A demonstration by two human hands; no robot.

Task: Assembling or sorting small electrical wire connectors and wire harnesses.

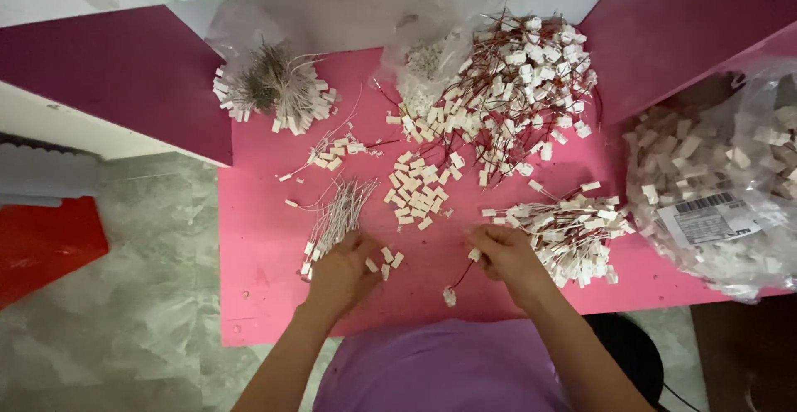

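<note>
Right hand [505,256] pinching a red wire [462,277], just beside the loose plugs [418,188] mid-table [266,246]. Left hand [340,271] curled on a white bundle [336,217], left of plugs; grip unclear. Bare pink toward near edge.

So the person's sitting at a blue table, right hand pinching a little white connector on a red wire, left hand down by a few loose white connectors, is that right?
Not quite: the table is pink, not blue, as the head view shows. The rest holds: the right hand pinches a small white connector on a red wire, and the left hand rests beside a few loose white connectors.
</note>
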